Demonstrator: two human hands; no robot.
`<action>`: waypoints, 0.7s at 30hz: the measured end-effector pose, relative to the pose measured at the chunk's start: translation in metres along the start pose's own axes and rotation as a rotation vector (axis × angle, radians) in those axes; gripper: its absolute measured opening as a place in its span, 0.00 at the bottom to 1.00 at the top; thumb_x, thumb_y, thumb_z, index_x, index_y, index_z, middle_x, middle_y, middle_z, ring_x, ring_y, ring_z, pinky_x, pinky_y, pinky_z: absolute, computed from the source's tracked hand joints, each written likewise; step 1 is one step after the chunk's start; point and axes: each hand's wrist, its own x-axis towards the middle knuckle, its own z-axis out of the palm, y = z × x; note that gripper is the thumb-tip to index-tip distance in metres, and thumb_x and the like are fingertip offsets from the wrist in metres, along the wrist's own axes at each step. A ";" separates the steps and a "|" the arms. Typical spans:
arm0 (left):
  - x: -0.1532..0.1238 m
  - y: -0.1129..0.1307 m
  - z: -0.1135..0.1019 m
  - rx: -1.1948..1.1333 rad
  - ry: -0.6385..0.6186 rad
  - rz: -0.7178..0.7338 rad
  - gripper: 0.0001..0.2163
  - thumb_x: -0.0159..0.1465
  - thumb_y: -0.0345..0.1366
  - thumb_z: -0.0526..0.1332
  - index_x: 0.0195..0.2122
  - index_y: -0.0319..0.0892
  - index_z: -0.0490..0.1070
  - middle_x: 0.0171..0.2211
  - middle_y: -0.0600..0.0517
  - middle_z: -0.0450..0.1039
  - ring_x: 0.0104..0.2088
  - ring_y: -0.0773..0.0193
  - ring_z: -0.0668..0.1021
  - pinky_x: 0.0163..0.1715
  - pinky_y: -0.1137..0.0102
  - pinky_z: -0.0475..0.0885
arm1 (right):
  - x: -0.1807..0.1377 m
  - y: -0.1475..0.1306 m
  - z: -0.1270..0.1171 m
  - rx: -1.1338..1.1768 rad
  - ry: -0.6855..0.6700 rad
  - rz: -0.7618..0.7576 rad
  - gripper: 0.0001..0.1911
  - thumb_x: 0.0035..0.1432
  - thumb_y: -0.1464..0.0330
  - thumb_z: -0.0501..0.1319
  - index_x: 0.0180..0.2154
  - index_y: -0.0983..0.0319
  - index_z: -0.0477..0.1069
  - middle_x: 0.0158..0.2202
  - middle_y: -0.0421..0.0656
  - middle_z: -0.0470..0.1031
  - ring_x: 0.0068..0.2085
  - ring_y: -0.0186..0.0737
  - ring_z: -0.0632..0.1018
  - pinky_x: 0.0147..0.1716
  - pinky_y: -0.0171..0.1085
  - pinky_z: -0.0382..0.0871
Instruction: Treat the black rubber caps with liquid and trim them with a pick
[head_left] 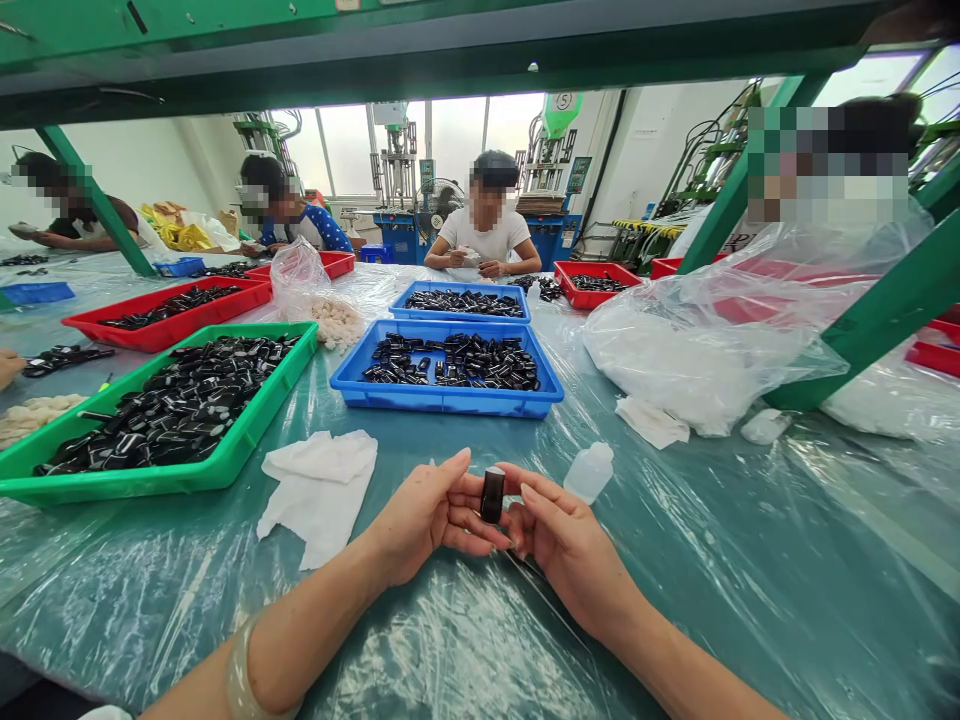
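black part [492, 495], between both hands' fingertips

black part [492, 495], green tray [225, 462], blue tray [447, 398]

Open table [675, 560] near right; white cloth [319, 490] near left, small bottle [589, 472] ahead, blue tray [450, 398] beyond obstruct.

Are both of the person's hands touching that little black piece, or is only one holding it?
Touching. The head view shows the left hand and the right hand both pinching the small black part between their fingertips, above the plastic-covered table.
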 end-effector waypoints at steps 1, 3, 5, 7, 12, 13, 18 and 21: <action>0.000 0.000 0.000 0.002 0.007 0.001 0.25 0.62 0.50 0.49 0.41 0.30 0.73 0.35 0.38 0.76 0.28 0.63 0.79 0.25 0.76 0.73 | 0.000 -0.001 -0.001 -0.059 0.011 -0.042 0.19 0.50 0.60 0.62 0.43 0.61 0.72 0.22 0.38 0.68 0.23 0.31 0.66 0.24 0.33 0.58; 0.000 0.000 0.000 0.008 0.021 0.000 0.25 0.62 0.50 0.50 0.42 0.31 0.73 0.34 0.39 0.76 0.28 0.62 0.79 0.26 0.76 0.73 | 0.000 -0.002 -0.003 -0.196 0.020 -0.144 0.18 0.52 0.60 0.60 0.44 0.60 0.70 0.32 0.40 0.71 0.24 0.31 0.67 0.24 0.34 0.61; 0.000 0.000 0.000 0.012 0.029 -0.005 0.25 0.62 0.50 0.50 0.42 0.32 0.73 0.34 0.39 0.76 0.28 0.62 0.79 0.26 0.75 0.73 | -0.001 -0.003 -0.005 -0.328 0.000 -0.235 0.18 0.54 0.61 0.59 0.46 0.59 0.68 0.39 0.42 0.70 0.25 0.31 0.68 0.26 0.35 0.64; 0.000 0.000 0.000 0.019 0.034 -0.005 0.25 0.62 0.50 0.50 0.42 0.31 0.74 0.34 0.39 0.76 0.28 0.63 0.79 0.25 0.75 0.73 | -0.002 -0.003 -0.006 -0.458 -0.033 -0.307 0.19 0.54 0.62 0.59 0.48 0.58 0.65 0.41 0.44 0.68 0.28 0.32 0.69 0.29 0.37 0.66; 0.000 0.001 0.000 0.057 0.035 0.009 0.26 0.61 0.51 0.51 0.40 0.31 0.74 0.34 0.38 0.76 0.25 0.66 0.77 0.25 0.76 0.71 | -0.006 0.000 -0.005 -0.784 -0.083 -0.477 0.28 0.52 0.68 0.61 0.54 0.56 0.57 0.41 0.45 0.69 0.33 0.37 0.71 0.29 0.38 0.67; -0.001 0.001 0.000 0.073 0.037 0.009 0.26 0.60 0.52 0.50 0.39 0.31 0.74 0.34 0.39 0.76 0.25 0.66 0.77 0.25 0.76 0.70 | -0.006 0.001 -0.005 -0.842 -0.089 -0.519 0.29 0.52 0.69 0.61 0.55 0.56 0.56 0.40 0.44 0.69 0.33 0.38 0.71 0.28 0.38 0.67; -0.001 0.001 0.001 0.129 0.044 0.012 0.28 0.59 0.55 0.50 0.38 0.31 0.75 0.32 0.39 0.76 0.28 0.63 0.77 0.29 0.73 0.70 | -0.007 0.002 -0.004 -0.980 -0.100 -0.628 0.30 0.51 0.73 0.59 0.55 0.54 0.54 0.41 0.45 0.69 0.34 0.39 0.71 0.28 0.39 0.67; -0.002 0.000 0.000 0.152 0.041 0.011 0.29 0.58 0.55 0.50 0.38 0.31 0.75 0.32 0.40 0.76 0.30 0.62 0.76 0.31 0.72 0.70 | -0.006 0.002 -0.004 -1.020 -0.103 -0.633 0.30 0.51 0.75 0.58 0.55 0.54 0.52 0.43 0.45 0.68 0.34 0.38 0.71 0.28 0.39 0.67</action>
